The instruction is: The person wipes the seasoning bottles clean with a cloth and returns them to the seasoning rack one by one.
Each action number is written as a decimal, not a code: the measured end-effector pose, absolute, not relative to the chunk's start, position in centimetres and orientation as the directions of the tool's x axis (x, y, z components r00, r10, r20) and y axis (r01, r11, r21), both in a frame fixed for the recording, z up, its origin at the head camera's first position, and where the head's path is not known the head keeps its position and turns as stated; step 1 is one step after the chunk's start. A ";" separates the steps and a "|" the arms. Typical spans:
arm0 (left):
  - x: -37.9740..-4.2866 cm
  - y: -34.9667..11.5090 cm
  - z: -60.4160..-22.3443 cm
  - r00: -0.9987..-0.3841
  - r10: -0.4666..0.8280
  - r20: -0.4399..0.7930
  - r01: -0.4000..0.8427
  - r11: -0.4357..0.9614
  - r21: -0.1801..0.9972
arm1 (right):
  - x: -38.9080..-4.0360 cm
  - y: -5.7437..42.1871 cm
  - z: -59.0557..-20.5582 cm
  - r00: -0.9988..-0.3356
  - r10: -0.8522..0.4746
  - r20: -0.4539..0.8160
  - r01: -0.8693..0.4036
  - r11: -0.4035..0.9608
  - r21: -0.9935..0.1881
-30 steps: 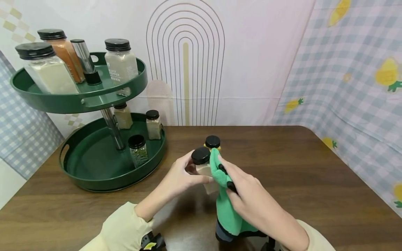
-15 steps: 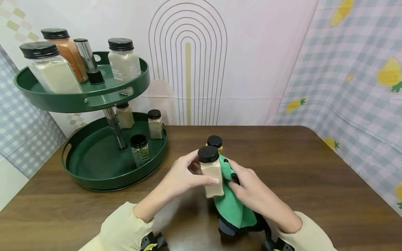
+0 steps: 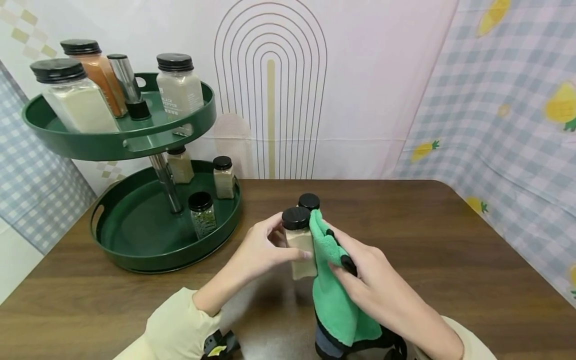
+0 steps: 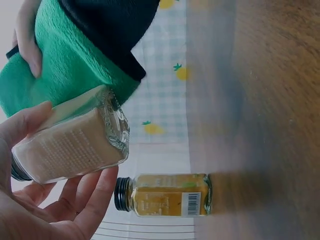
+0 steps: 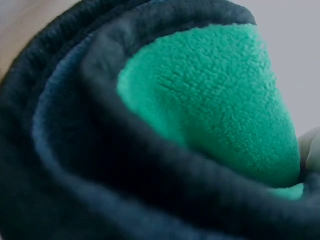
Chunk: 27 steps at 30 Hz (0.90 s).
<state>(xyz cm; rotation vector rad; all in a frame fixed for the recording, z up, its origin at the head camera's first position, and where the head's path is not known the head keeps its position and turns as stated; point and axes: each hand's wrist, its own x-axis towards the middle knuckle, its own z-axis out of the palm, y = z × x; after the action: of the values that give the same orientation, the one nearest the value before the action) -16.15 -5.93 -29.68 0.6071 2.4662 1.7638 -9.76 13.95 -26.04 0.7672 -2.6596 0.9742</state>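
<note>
Gripping the pale jar (image 3: pixel 302 242) in the left hand (image 3: pixel 262 252), above the table (image 3: pixel 405 240); holding the green cloth (image 3: pixel 338 302) in the right hand (image 3: pixel 372 274) against its side, bringing it up beside the cap (image 3: pixel 295 218) since half a second ago, suggesting ongoing wiping. Making out "BLACK PEPPER" on one large jar (image 3: pixel 181 92); noting a barcode (image 4: pixel 191 204) on the yellow jar (image 4: pixel 155 200); finding the pale jar's print unreadable.

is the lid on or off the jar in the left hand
On: the head view shows the black lid covering the top of the jar in the left hand; how tight, I cannot tell.
</note>
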 end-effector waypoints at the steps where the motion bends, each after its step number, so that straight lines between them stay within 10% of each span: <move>1: -16.1 -5.9 -29.7 -0.921 0.343 0.186 0.287 0.272 0.919 | -10.0 13.9 -26.2 -0.849 -0.396 0.351 -0.529 0.649 -0.546; 15: -15.9 -5.5 -29.7 -0.902 0.380 0.205 0.317 0.260 0.912 | -12.8 14.0 -28.9 -0.902 -0.372 0.218 -0.426 0.686 -0.590; 27: -16.0 -5.1 -30.7 -0.881 0.423 0.213 0.358 0.301 0.884 | -9.8 13.8 -26.1 -0.867 -0.351 0.353 -0.493 0.703 -0.512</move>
<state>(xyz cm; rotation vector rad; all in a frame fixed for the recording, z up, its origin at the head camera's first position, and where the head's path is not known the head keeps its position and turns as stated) -16.03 -5.06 -30.70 0.7463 2.4852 1.6624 -9.80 13.80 -26.15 0.6759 -2.6830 0.9040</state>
